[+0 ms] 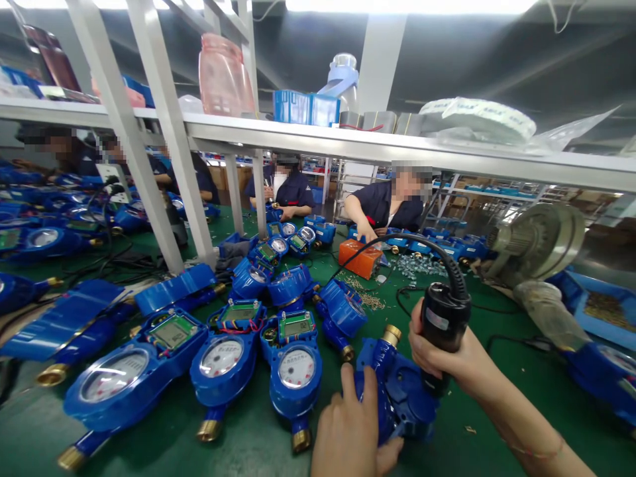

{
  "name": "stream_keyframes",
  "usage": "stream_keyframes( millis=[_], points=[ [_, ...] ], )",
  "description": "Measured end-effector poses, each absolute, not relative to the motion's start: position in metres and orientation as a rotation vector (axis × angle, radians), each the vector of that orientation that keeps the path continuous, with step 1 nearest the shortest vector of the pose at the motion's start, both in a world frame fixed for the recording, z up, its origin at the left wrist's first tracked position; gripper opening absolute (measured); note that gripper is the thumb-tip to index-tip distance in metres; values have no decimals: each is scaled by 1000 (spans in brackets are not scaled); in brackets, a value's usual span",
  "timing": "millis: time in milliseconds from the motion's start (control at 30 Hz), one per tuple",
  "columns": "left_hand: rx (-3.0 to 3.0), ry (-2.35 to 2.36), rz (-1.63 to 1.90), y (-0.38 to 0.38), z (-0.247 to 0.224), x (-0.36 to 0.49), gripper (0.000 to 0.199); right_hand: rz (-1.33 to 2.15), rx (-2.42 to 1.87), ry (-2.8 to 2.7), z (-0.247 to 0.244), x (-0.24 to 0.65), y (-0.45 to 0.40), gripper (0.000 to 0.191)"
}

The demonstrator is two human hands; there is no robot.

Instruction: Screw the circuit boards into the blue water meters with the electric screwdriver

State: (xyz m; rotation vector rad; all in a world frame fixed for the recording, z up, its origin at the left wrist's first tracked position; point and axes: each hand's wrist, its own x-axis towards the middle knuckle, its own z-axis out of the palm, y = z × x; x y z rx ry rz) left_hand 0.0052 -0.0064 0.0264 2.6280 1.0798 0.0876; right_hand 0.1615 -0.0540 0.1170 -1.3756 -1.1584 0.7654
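In the head view, a blue water meter [412, 404] with a brass threaded end lies face down on the green table in front of me. My left hand [348, 424] grips its near left side, two fingers along the body and the thumb low at the front edge. Wrapped around a black corded electric screwdriver [444, 315] is my right hand [442, 351]. The tool stands upright over the meter's right part; its tip is hidden. Just left sits another water meter [297, 368], face up, with an exposed display board.
More blue meters [218, 361] crowd the left. Behind are loose screws [368, 291], an orange box [358, 258] and a co-worker's arm [365, 222]. A grey machine [536, 245] and a blue bin [601, 305] stand right. A white shelf [348, 140] crosses above.
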Motion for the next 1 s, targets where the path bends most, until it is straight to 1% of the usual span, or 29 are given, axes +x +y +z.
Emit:
stream_keyframes(
  millis=[300,467,633,733,833,933,1000],
  points=[
    [2714,1090,242,-8,17,4,80,890,-1211,-1208,121,167,-50,21],
    [2740,1079,300,-7,14,3,78,920,-1201,-1197,122,167,-47,23],
    [2761,1062,375,-6,11,2,71,940,-1207,-1199,123,167,-43,25],
    [2770,1049,365,-6,12,1,69,951,-1132,-1226,137,170,-39,23],
    [2778,1030,361,-6,14,-1,68,983,-1056,-1209,163,183,-29,24],
    [2806,1015,372,-6,15,-2,65,1061,-1080,-1018,182,213,-14,30],
    [2819,1013,380,-6,14,-3,64,1095,-1115,-826,179,239,-3,26]
  ],
)
